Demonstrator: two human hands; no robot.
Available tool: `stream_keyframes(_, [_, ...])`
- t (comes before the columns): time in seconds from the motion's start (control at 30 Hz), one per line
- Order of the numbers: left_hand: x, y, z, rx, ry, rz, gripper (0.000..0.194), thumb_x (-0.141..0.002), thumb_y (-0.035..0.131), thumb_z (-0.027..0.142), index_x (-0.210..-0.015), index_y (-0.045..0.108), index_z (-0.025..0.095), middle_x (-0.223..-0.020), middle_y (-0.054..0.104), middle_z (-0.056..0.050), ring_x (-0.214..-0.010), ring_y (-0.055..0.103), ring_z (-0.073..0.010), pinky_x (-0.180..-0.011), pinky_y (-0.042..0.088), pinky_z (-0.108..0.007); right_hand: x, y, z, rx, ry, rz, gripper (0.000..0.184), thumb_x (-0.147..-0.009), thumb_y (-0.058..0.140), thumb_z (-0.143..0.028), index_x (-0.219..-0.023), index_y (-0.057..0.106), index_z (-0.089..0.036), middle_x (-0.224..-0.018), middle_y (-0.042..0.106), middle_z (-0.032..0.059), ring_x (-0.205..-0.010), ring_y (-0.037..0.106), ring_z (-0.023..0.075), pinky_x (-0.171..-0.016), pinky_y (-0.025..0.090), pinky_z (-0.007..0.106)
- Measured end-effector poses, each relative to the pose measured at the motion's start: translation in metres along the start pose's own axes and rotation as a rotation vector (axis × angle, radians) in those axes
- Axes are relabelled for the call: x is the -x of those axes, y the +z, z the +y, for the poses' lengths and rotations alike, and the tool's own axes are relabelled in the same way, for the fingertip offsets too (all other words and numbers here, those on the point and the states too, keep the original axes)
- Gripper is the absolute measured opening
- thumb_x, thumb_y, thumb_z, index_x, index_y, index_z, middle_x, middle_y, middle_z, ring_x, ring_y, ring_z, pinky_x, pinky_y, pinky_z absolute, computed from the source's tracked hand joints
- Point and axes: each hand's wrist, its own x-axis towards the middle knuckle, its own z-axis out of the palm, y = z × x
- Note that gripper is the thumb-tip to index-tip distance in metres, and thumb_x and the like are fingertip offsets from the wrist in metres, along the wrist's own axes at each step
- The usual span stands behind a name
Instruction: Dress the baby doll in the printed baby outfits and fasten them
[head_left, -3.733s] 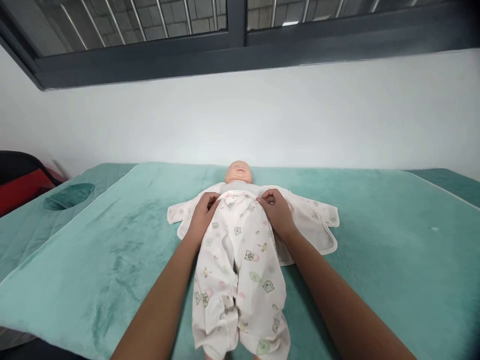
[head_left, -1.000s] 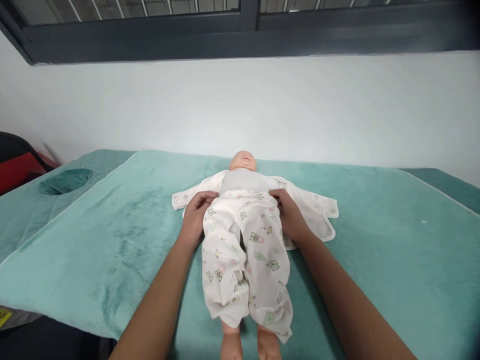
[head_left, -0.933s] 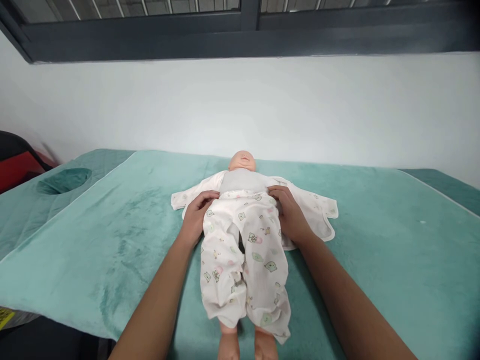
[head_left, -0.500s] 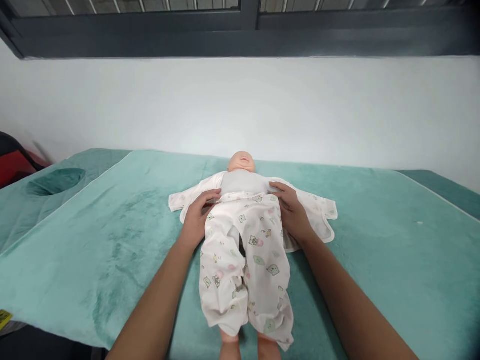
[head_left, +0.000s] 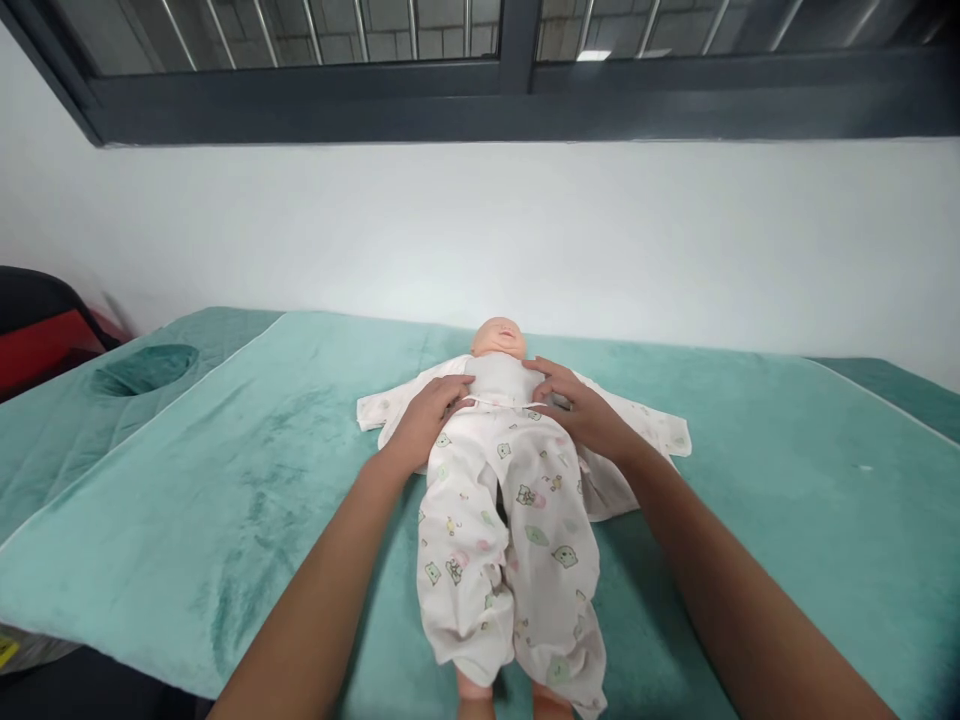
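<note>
A baby doll lies on its back on a teal towel, head toward the wall. It wears white printed trousers and lies on an unfastened printed top spread open beneath it, its grey torso showing. My left hand rests on the left side of the trousers' waistband, fingers curled over the hem. My right hand lies on the right side of the waistband, its fingers bent and reaching onto the torso. The doll's bare feet stick out of the trouser legs at the bottom edge.
The towel covers a teal padded table with a round face hole at the left. A red and black object stands beyond the left end. A white wall and a dark window frame rise behind the table.
Both hands have slid with the waistband up the doll's body toward its chest, less grey torso showing. The trousers have ridden up and the feet show; the view has tilted slightly.
</note>
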Motion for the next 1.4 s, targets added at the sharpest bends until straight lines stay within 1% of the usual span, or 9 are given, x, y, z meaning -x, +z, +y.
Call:
stream_keyframes(0.07, [-0.009, -0.002, 0.0, -0.013, -0.082, -0.008, 0.024, -0.093, 0.046, 0.043, -0.08, 0.052, 0.023, -0.1, 0.068, -0.003, -0.096, 0.059, -0.0212, -0.086, 0.042, -0.032, -0.008, -0.002, -0.006, 0.018, -0.024, -0.079, 0.028, -0.089, 0.059, -0.051, -0.078, 0.059, -0.025, -0.154, 0.042, 0.002, -0.144, 0.031, 0.0303, -0.114, 0.028, 0.047])
stream_keyframes(0.17, [-0.026, -0.003, -0.005, -0.036, -0.206, 0.058, 0.029, -0.094, 0.046, 0.045, -0.075, 0.044, 0.023, -0.068, 0.05, 0.004, -0.068, 0.048, -0.0154, -0.066, 0.037, -0.027, -0.019, 0.002, -0.01, 0.036, 0.057, -0.062, 0.029, -0.092, 0.052, -0.051, -0.08, 0.056, -0.025, -0.143, 0.054, 0.0043, -0.134, 0.045, 0.0313, -0.104, 0.037, 0.045])
stream_keyframes(0.27, [-0.043, -0.002, -0.016, 0.007, -0.219, 0.113, 0.029, -0.093, 0.049, 0.042, -0.073, 0.042, 0.021, -0.067, 0.042, 0.005, -0.065, 0.041, -0.013, -0.062, 0.032, -0.025, -0.033, 0.002, -0.003, 0.119, 0.132, 0.026, 0.025, -0.093, 0.049, -0.046, -0.081, 0.054, -0.024, -0.107, 0.07, 0.0028, -0.102, 0.061, 0.0258, -0.088, 0.042, 0.039])
stream_keyframes(0.4, [-0.057, 0.002, -0.027, 0.06, -0.241, 0.079, 0.028, -0.092, 0.05, 0.039, -0.072, 0.041, 0.021, -0.064, 0.039, 0.006, -0.062, 0.038, -0.012, -0.06, 0.03, -0.025, -0.053, -0.002, 0.022, 0.086, 0.142, 0.086, 0.023, -0.088, 0.051, -0.043, -0.076, 0.051, -0.023, -0.075, 0.057, -0.0027, -0.072, 0.052, 0.0171, -0.069, 0.039, 0.03])
stream_keyframes(0.57, [-0.052, 0.016, -0.028, 0.048, -0.273, 0.204, 0.026, -0.086, 0.058, 0.038, -0.072, 0.045, 0.021, -0.063, 0.046, 0.006, -0.062, 0.041, -0.0118, -0.061, 0.032, -0.024, -0.053, 0.012, 0.044, -0.025, 0.205, 0.338, 0.021, -0.085, 0.054, -0.039, -0.074, 0.05, -0.022, -0.085, 0.063, -0.0004, -0.08, 0.055, 0.0182, -0.076, 0.04, 0.032])
stream_keyframes(0.8, [-0.042, 0.019, -0.031, -0.141, -0.217, 0.254, 0.006, -0.085, 0.055, 0.026, -0.085, 0.058, 0.022, -0.086, 0.064, -0.001, -0.079, 0.057, -0.0167, -0.073, 0.041, -0.028, -0.039, 0.026, 0.047, -0.014, 0.102, 0.418, 0.015, -0.081, 0.061, -0.036, -0.08, 0.055, -0.022, -0.117, 0.062, 0.0086, -0.111, 0.056, 0.0236, -0.093, 0.045, 0.039])
stream_keyframes(1.0, [-0.034, 0.007, -0.024, -0.018, -0.292, 0.133, 0.008, -0.08, 0.053, 0.022, -0.081, 0.061, 0.02, -0.081, 0.065, 0.0, -0.074, 0.056, -0.0154, -0.069, 0.043, -0.026, -0.036, 0.025, 0.053, 0.01, 0.105, 0.454, 0.012, -0.083, 0.055, -0.029, -0.091, 0.062, -0.023, -0.116, 0.06, 0.0089, -0.107, 0.057, 0.0226, -0.095, 0.046, 0.041])
stream_keyframes(1.17, [-0.025, -0.015, -0.006, 0.132, -0.463, -0.095, 0.006, -0.076, 0.055, 0.023, -0.077, 0.059, 0.019, -0.071, 0.059, 0.003, -0.062, 0.051, -0.0126, -0.058, 0.039, -0.023, -0.031, 0.023, 0.047, 0.031, 0.124, 0.456, 0.01, -0.082, 0.055, -0.028, -0.087, 0.063, -0.023, -0.108, 0.061, 0.0068, -0.095, 0.058, 0.021, -0.086, 0.047, 0.037])
stream_keyframes(1.4, [-0.012, -0.023, -0.004, 0.224, -0.573, -0.375, 0.006, -0.073, 0.052, 0.022, -0.071, 0.057, 0.02, -0.069, 0.058, 0.003, -0.063, 0.053, -0.0132, -0.06, 0.043, -0.024, -0.001, 0.014, 0.03, 0.249, 0.349, 0.367, 0.019, -0.085, 0.051, -0.034, -0.075, 0.061, -0.022, -0.073, 0.063, 0.0013, -0.07, 0.052, 0.0183, -0.064, 0.036, 0.03])
